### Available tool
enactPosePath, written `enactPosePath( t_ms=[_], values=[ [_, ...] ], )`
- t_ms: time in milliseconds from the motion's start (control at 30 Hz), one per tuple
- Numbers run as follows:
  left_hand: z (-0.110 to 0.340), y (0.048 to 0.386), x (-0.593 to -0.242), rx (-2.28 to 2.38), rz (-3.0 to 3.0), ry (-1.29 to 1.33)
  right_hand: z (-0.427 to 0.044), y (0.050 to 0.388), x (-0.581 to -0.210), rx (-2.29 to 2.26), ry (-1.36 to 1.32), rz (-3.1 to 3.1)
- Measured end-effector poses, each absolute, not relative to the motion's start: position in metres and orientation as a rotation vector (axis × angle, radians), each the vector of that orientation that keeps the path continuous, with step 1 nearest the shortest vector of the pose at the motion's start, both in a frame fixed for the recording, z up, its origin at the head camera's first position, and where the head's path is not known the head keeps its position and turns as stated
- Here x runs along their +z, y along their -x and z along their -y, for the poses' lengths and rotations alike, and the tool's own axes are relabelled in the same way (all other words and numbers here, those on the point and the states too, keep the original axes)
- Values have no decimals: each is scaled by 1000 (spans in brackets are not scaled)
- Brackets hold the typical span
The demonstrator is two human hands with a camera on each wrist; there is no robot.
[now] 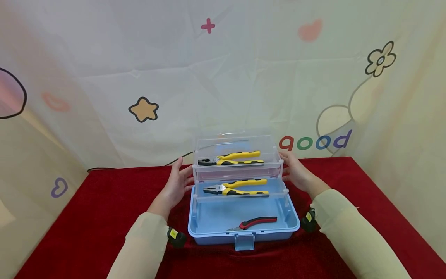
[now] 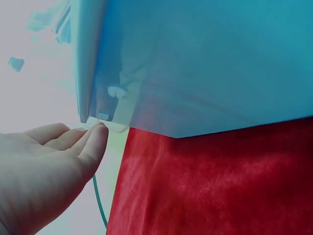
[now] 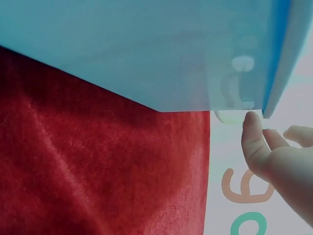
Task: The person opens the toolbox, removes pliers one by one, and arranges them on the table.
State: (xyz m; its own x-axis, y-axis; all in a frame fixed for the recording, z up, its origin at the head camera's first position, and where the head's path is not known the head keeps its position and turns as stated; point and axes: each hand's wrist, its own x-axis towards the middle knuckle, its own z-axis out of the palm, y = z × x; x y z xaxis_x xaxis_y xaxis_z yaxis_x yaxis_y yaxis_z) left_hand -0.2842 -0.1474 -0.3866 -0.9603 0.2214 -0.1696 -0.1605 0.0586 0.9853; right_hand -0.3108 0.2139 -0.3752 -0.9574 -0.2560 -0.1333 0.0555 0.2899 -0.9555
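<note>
As I look on through the remote feed, the left hand (image 1: 176,186) comes first, its fingers extended and slightly spread beside the left end of the two tiered, clear plastic trays (image 1: 202,169); whether they touch, I cannot tell. Next comes the light-blue plastic toolbox (image 1: 209,235), resting mid-counter (image 1: 104,217) on deep-red velvety cloth, with the trays raised above its base. Beyond it, the right hand (image 1: 296,170) reaches to the trays' right end, fingers loosely extended and pinching nothing that I can make out.

For working these tiers, I would bring equal, light pressure from both ends and move the hands at one pace, so the linked trays travel level and don't twist; going slowly should stop the loose tools sliding.

Inside, the upper tray (image 1: 209,168) carries pliers with yellow-and-black handles (image 1: 240,155), jaws to the left and handles to the right. The lower tray (image 1: 205,197), nearer the front, holds a similar yellow-and-black pair (image 1: 244,183) lying the same way. Right of centre in the blue base lies a red-and-black-handled tool (image 1: 258,221), nose leftward, partly hidden by the front rim, above the blue latch (image 1: 244,243)
</note>
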Motion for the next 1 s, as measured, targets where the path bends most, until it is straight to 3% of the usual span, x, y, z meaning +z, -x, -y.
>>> enactPosePath(
  t_ms=[1000],
  values=[
    [151, 285, -404, 1944, -2048, 59, -215, 311, -388, -1627, 99, -2241]
  ],
)
